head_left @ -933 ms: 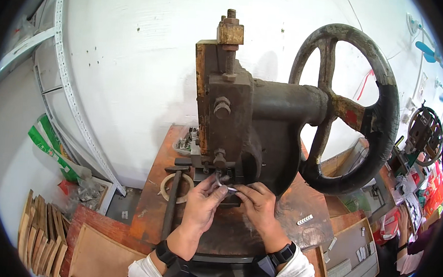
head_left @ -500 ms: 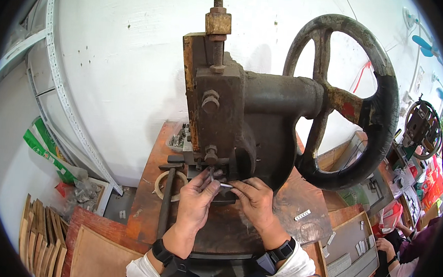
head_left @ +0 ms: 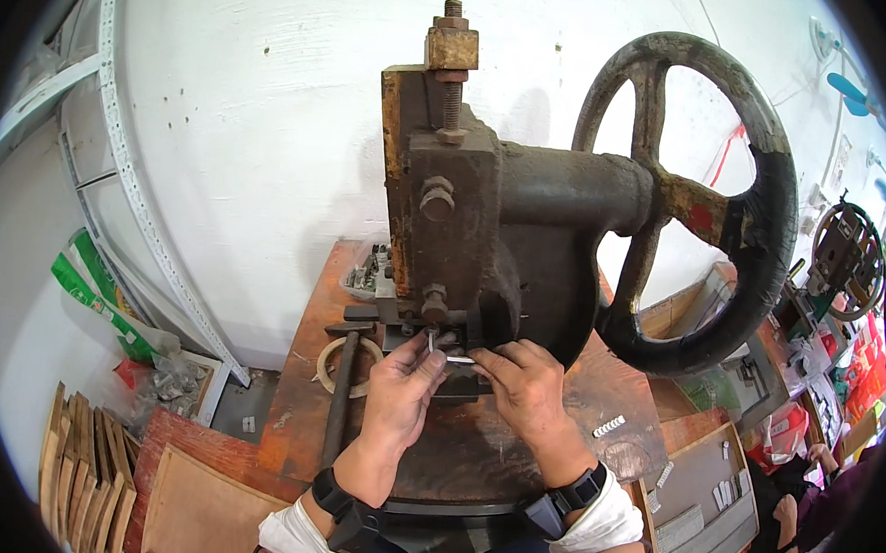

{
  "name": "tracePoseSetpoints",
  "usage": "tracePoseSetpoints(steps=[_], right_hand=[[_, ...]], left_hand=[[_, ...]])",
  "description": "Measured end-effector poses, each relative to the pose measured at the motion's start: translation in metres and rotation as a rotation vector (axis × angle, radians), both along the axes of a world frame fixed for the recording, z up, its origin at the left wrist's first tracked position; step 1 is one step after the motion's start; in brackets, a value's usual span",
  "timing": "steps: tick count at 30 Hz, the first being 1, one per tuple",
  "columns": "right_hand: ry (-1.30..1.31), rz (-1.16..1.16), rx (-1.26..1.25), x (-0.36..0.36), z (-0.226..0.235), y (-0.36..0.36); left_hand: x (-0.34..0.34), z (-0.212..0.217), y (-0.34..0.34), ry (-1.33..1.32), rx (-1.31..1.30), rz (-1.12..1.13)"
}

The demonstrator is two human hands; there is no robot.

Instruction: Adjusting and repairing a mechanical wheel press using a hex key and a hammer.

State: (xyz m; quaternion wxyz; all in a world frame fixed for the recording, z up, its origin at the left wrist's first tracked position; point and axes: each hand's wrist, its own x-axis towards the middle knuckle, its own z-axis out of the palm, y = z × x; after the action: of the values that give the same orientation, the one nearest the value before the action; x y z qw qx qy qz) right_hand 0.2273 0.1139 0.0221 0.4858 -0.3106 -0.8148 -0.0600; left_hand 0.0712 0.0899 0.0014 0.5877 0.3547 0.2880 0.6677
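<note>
A heavy rusty press machine with a big black flywheel stands on a worn metal bench. My left hand pinches a small upright metal piece just under the press head. Beside it, my right hand holds a thin flat metal strip level at the die area. Both hands touch the tooling below the ram, and the die itself is mostly hidden by my fingers.
A long black handle and a wooden ring lie left of my hands. A row of small metal parts rests at the right. Wooden boards lean at lower left, a tray with parts and another person's hand at lower right.
The view has shifted slightly. My hands have stayed at the die, with the left fingers now raising the small piece upright under the head.
</note>
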Motion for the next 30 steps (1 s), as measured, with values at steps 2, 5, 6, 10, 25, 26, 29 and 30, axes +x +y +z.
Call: tracePoseSetpoints(steps=[2,5,6,10,25,26,29,30], right_hand=[[0.016,0.004,0.013,-0.006,-0.006,0.001],[0.200,0.028,-0.076,-0.017,-0.024,-0.001],[0.278,-0.037,-0.093,-0.019,-0.024,-0.005],[0.280,-0.186,-0.091,-0.004,-0.039,-0.016],[0.134,-0.292,-0.097,-0.014,-0.055,-0.024],[0.127,-0.289,-0.092,-0.010,-0.052,-0.021],[0.052,-0.143,-0.126,0.002,-0.043,-0.014],[-0.010,-0.171,-0.160,0.002,-0.040,-0.015]], left_hand=[[-0.001,0.000,-0.002,-0.016,0.031,0.021],[0.001,-0.001,-0.004,0.028,0.041,0.060],[0.002,-0.001,-0.003,0.028,0.041,0.055],[0.006,-0.002,-0.002,0.084,0.042,0.098],[0.002,-0.006,0.005,0.200,0.079,0.152],[0.001,-0.005,0.005,0.192,0.082,0.154],[-0.002,-0.002,0.003,0.210,0.063,0.134],[-0.001,-0.002,0.001,0.199,0.054,0.130]])
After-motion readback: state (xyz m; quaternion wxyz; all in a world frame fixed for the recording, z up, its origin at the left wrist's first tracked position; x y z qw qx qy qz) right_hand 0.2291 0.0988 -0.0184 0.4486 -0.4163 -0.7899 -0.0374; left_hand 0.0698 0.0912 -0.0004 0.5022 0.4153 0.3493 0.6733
